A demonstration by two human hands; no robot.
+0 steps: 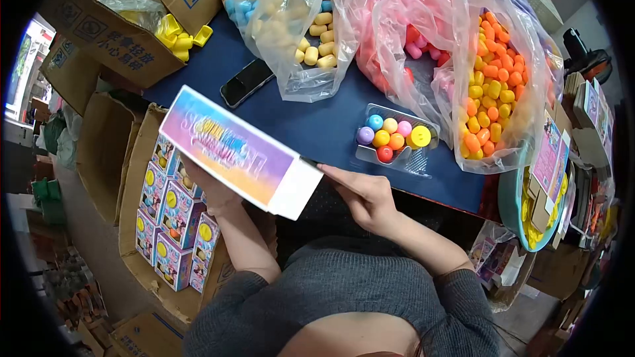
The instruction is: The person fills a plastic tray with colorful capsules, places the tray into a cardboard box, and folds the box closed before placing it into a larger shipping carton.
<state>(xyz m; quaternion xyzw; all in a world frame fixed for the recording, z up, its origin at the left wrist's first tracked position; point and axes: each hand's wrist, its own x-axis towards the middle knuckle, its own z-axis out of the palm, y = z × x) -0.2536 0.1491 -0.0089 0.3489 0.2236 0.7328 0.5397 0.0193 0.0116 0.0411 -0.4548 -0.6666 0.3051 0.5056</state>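
A printed cardboard box (228, 145) in purple, blue and orange is held tilted above the table's front edge. My left hand (213, 188) supports it from below and behind, fingers closed round it and mostly hidden by the box. At its right end a white end flap (296, 188) sticks out. My right hand (367, 197) is closed at that flap's upper corner, index fingertip on the edge and other fingers curled. Beyond my right hand lies a clear plastic tray (410, 162) holding several coloured balls (381, 138) and a yellow round piece (419, 136).
Plastic bags of cream capsules (319, 43), pink pieces (417, 43) and orange-yellow capsules (489, 86) line the table's back. A phone (247, 82) lies left. A carton (142, 225) of packed boxes (177, 215) stands below left. A turquoise basin (534, 241) sits right.
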